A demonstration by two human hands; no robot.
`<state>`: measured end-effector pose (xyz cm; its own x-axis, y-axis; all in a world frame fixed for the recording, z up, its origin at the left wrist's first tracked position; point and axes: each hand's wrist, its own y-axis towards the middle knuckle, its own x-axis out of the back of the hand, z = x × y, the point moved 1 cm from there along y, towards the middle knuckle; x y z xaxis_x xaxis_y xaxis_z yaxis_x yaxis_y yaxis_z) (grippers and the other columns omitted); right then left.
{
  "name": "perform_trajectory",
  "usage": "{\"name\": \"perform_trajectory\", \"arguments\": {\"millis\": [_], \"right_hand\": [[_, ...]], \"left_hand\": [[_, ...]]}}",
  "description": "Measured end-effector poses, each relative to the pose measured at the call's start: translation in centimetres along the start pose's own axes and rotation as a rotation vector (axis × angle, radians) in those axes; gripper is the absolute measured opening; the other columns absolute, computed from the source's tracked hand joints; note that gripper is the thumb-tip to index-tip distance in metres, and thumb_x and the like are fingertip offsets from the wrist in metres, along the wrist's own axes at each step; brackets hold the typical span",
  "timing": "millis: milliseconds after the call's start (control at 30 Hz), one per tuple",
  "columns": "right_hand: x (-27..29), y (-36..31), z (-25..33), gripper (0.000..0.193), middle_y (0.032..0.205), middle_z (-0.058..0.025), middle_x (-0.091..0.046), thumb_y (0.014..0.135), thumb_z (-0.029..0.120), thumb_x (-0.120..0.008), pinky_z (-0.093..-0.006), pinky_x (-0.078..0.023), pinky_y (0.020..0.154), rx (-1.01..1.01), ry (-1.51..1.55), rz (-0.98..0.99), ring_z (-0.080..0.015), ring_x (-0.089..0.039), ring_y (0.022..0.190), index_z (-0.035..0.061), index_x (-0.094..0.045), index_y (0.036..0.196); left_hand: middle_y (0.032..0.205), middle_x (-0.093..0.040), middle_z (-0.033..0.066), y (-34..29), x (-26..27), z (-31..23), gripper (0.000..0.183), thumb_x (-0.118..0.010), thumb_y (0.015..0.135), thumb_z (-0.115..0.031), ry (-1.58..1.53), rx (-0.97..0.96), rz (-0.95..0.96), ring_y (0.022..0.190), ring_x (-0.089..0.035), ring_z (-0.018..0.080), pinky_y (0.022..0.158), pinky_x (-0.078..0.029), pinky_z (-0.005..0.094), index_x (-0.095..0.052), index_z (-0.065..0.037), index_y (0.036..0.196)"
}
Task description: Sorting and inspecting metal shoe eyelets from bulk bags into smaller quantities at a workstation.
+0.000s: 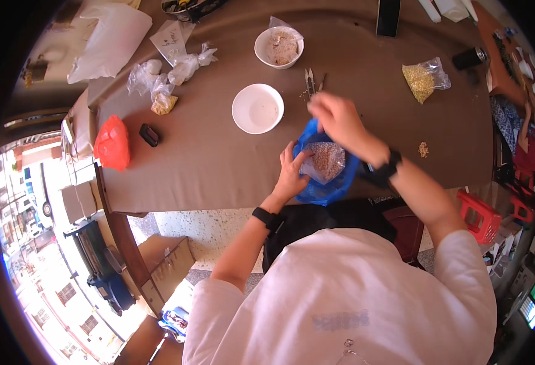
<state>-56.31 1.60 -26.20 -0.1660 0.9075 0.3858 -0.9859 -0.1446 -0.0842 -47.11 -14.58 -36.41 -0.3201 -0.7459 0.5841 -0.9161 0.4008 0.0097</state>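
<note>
At the table's near edge, a blue plastic bag (319, 193) lies open around a clear plastic bag (325, 162) of small brownish grains. My left hand (292, 173) grips the left edge of the clear bag, with the blue bag beneath. My right hand (339, 121) is raised over the far side of the blue bag, fingers curled together; what they hold, if anything, is hidden. Just beyond those fingers lies a pair of metal thread snips (309, 80). An almost bare white bowl (258, 109) stands to the left, and another white bowl (269, 48) farther back holds pale crumbly stuff and a clear bag.
On the brown-covered table (200, 152) lie a red plastic bag (113, 143), a small dark object (149, 135) and knotted clear bags (185, 66) at left. At right are a bag of yellow grains (420, 83), a loose grain pile (424, 149) and a black cylinder (469, 58). A red stool (479, 216) stands beyond the edge.
</note>
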Motion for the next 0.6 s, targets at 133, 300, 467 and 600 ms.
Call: {"name": "perform_trajectory", "arguments": {"millis": [133, 300, 467, 600], "right_hand": [[-1.3, 10.0, -9.0, 0.03, 0.079, -0.0217, -0.061, 0.075, 0.018, -0.064, -0.0395, -0.049, 0.064, -0.012, -0.61, -0.076, -0.0332, -0.063, 0.075, -0.0052, -0.054, 0.09], [-3.1, 12.2, -11.9, 0.044, 0.093, -0.0244, -0.061, 0.069, 0.014, -0.065, -0.0428, -0.049, 0.078, -0.352, -0.697, -0.078, -0.0374, -0.06, 0.088, -0.0058, -0.047, 0.103], [-1.3, 10.9, -8.3, 0.018, 0.087, -0.0245, -0.059, 0.066, 0.007, -0.053, -0.0428, -0.047, 0.071, -0.207, -0.443, -0.087, -0.0398, -0.058, 0.083, -0.0038, -0.052, 0.081], [1.1, 5.1, 1.1, 0.008, 0.073, -0.0203, -0.053, 0.069, 0.004, -0.05, -0.0444, -0.041, 0.065, 0.254, -0.216, -0.204, -0.039, -0.054, 0.073, -0.0033, -0.048, 0.072]], "left_hand": [[0.125, -0.038, 0.0208, 0.6, 1.4, -2.6, 0.051, -0.07, 0.057, -0.006, -0.017, -0.021, -0.024, 0.115, -0.036, 0.0391, 0.097, -0.032, 0.0452, -0.055, -0.007, 0.105], [0.11, -0.052, 0.0156, 0.5, 2.6, -4.7, 0.043, -0.069, 0.06, -0.003, -0.093, -0.068, 0.019, 0.104, -0.045, 0.036, 0.089, -0.039, 0.0412, -0.055, -0.005, 0.101], [0.092, -0.058, 0.0129, -0.3, 2.0, -4.5, 0.025, -0.066, 0.066, -0.002, -0.074, 0.016, -0.047, 0.087, -0.055, 0.0333, 0.075, -0.045, 0.0384, -0.058, -0.002, 0.089], [0.087, -0.059, 0.0125, -0.7, 1.8, -3.8, 0.016, -0.064, 0.067, 0.0, -0.066, 0.005, -0.081, 0.083, -0.057, 0.0323, 0.071, -0.047, 0.0377, -0.058, -0.001, 0.083]]}}
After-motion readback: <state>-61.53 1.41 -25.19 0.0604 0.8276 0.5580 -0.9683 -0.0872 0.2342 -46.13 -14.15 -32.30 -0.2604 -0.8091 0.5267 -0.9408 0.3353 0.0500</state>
